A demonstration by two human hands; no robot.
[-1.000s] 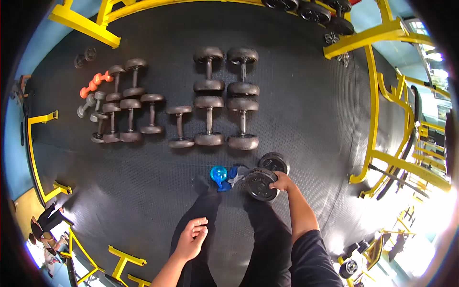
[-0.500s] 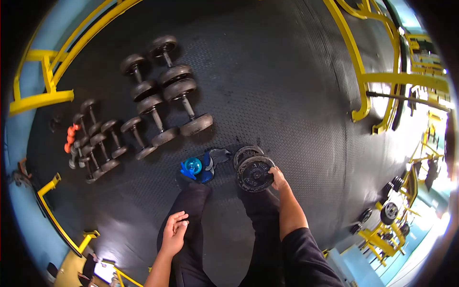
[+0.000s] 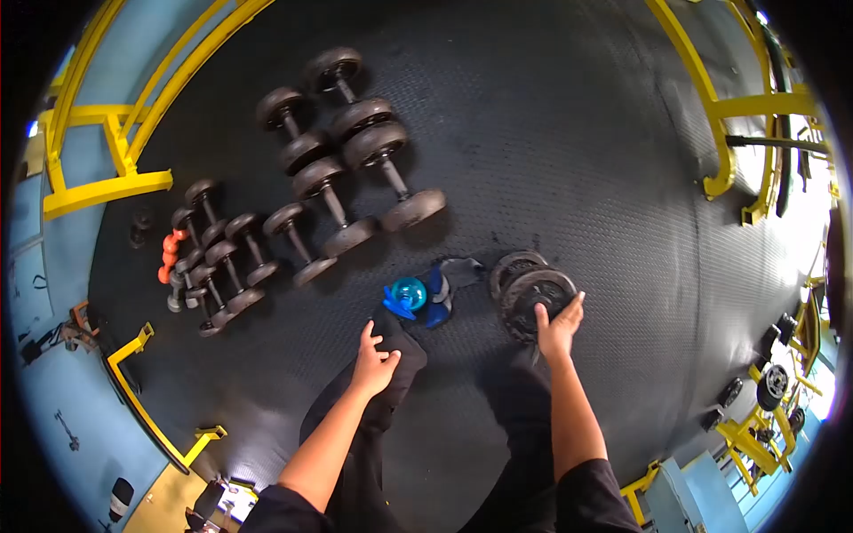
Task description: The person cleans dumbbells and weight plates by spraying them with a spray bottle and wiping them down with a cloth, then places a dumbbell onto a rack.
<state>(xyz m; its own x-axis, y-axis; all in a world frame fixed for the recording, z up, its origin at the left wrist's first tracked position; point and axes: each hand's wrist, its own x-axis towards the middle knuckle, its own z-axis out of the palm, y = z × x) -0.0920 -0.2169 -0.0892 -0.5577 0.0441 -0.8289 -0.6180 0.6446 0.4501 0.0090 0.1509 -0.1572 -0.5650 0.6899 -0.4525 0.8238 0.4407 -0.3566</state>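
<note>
My right hand (image 3: 560, 334) grips the right edge of a round black weight plate (image 3: 531, 293), thumb on its face and fingers round the rim. Another dark weight plate (image 3: 513, 264) shows partly behind it, its lower part hidden; I cannot tell whether the two touch. My left hand (image 3: 377, 366) is empty, with fingers apart, in front of my left knee. A clear blue bottle (image 3: 410, 291) with a bright blue part stands on the floor beyond it. Beside the bottle lies a crumpled blue and grey fabric item (image 3: 439, 298).
Several large dumbbells (image 3: 388, 173) lie in rows on the black rubber floor (image 3: 533, 115), with smaller dumbbells (image 3: 235, 266) and orange ones (image 3: 169, 256) further left. Yellow frames (image 3: 107, 195) line the left wall. At right stand another yellow frame (image 3: 711, 107) and racked plates (image 3: 771, 387).
The view has swung, so the floor items sit further right. My left hand has reached forward and spread its fingers. My right thumb now lies across the plate's face.
</note>
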